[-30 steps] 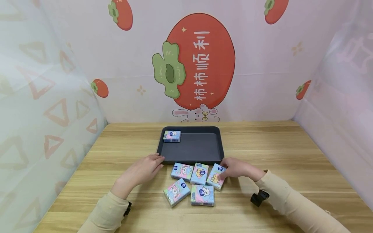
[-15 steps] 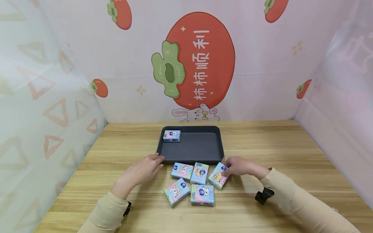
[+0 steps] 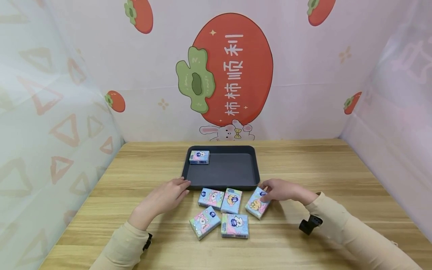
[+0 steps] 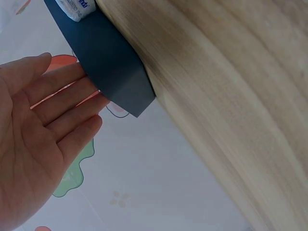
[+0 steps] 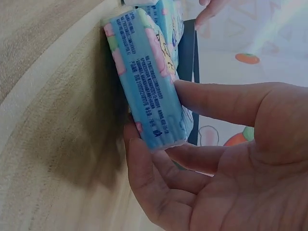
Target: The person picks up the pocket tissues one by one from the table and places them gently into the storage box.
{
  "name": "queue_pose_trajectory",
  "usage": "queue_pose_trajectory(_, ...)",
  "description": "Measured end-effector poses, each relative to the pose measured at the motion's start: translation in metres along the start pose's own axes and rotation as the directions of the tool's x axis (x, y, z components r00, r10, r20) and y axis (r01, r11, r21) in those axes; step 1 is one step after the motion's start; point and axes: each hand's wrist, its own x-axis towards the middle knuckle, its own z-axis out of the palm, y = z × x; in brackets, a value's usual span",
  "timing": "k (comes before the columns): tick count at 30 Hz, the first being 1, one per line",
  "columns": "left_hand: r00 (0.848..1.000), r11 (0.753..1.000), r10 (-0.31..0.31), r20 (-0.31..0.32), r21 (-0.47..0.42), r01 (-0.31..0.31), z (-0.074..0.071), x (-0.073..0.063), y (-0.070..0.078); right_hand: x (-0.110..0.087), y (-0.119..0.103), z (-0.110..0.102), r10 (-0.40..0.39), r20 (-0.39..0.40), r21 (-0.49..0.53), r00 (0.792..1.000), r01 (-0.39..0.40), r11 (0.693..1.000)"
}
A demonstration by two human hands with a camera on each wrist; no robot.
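Between thumb and fingers, my right hand (image 3: 282,190) pinches a small blue tissue pack (image 3: 255,205) with a yellow cartoon figure. The right wrist view shows that pack's printed side (image 5: 149,91), fingers curled beneath it and its shadow on the wood. My left hand (image 3: 168,195) rests with extended fingers at the front left corner of a dark grey baking tray (image 3: 226,170); in the left wrist view, its straight fingertips overlap the tray wall (image 4: 113,72). One tissue pack (image 3: 199,157) lies in the tray's back left corner.
Several more tissue packs lie in front of the tray: a pink-and-blue one (image 3: 210,198), an upright-turned one (image 3: 231,200), a slanted one (image 3: 204,222) and one nearest me (image 3: 234,225). The wooden table (image 3: 303,161) meets a printed cloth backdrop (image 3: 152,120).
My right hand has slid the yellow-figured tissue pack a little to the right, widening the gap to the pack beside it. The left hand stays in place.
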Motion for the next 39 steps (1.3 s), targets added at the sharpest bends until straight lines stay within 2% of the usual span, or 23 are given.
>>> queue_pose_trajectory(13, 1.000, 1.000, 0.019, -0.022, 0.005, -0.019, 0.000, 0.000, 0.000, -0.005, 0.002, -0.007, 0.012, 0.019, 0.054, 1.000, -0.013, 0.998)
queue_pose_trajectory(24, 1.000, 1.000, 0.008, 0.008, 0.005, -0.008, 0.000, 0.000, 0.001, -0.013, -0.002, -0.013, 0.021, -0.006, 0.071, 1.000, -0.021, 0.997)
queue_pose_trajectory(39, 1.000, 1.000, 0.011, 0.003, 0.002, -0.011, -0.002, 0.000, 0.002, -0.023, -0.005, -0.026, 0.010, -0.017, 0.130, 1.000, -0.008, 0.991)
